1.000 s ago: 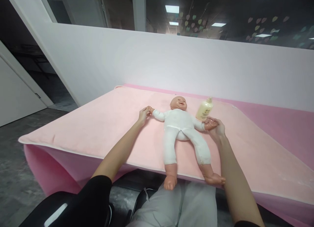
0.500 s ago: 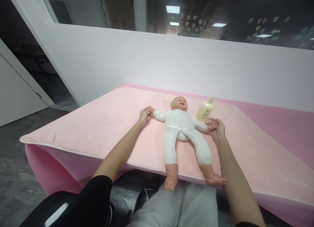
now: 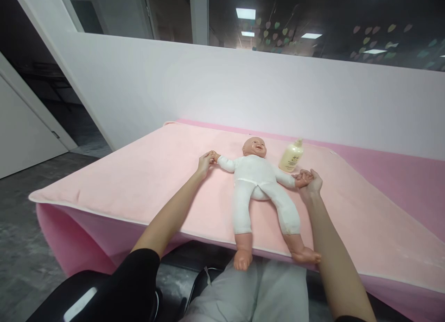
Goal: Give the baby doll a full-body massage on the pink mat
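Observation:
A baby doll (image 3: 255, 171) with a white cloth body lies on its back on the pink blanket (image 3: 146, 173), its feet over the front edge. Its arms are spread to both sides. My left hand (image 3: 205, 164) is closed on the doll's hand at the left. On the other side my right hand (image 3: 313, 183) holds the doll's other hand, with the fingers curled round it. A pale yellow pump bottle (image 3: 290, 157) stands beside the doll's head, just behind my right hand.
Behind the table rises a white wall (image 3: 225, 85) with dark glass above it. A darker pink cover (image 3: 389, 178) shows at the right. My legs (image 3: 257, 294) are under the table's front edge.
My right hand has shifted very slightly to the right with the doll's hand. My left hand still holds the doll's other hand in the same place.

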Demonstrator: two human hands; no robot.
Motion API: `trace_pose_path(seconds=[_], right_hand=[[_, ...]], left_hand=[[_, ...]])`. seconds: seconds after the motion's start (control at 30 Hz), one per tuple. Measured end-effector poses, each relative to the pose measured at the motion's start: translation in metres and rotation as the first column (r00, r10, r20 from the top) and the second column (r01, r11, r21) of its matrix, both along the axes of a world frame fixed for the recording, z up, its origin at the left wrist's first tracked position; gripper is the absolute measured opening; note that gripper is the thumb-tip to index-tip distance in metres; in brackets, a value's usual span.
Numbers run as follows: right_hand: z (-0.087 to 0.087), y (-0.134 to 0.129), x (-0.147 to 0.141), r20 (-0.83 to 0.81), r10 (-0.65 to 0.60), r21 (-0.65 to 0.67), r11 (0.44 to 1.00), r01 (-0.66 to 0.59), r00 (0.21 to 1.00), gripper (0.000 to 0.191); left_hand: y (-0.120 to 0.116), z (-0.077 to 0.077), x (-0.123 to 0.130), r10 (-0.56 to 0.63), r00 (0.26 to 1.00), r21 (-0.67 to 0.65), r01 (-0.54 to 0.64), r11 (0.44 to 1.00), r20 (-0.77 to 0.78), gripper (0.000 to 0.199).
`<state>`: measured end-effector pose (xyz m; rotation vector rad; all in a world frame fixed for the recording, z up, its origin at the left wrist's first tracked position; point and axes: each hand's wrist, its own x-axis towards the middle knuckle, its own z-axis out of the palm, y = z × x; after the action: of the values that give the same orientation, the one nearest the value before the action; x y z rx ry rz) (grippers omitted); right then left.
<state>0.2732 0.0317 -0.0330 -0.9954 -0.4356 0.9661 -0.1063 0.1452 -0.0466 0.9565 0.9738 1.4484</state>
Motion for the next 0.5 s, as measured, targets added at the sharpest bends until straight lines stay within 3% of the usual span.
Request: trace_pose_path(seconds=[0.27,0.5], right_hand=[[-0.0034,0.0021,0.0033,0.003,-0.044,0.022,0.999,0.044,0.999,0.031],[-0.0020,0.0032,0.0071,0.048,-0.016,0.021,1.000,0.015,0.999,0.043]], left_hand=[[0.0015,-0.0009,0.0002,0.008,1.000,-0.004,-0.008,1.000,0.005,0.021],[0.0032,-0.0033,0.0001,0.003,1.000,0.009,-0.003,1.000,0.002,0.019]])
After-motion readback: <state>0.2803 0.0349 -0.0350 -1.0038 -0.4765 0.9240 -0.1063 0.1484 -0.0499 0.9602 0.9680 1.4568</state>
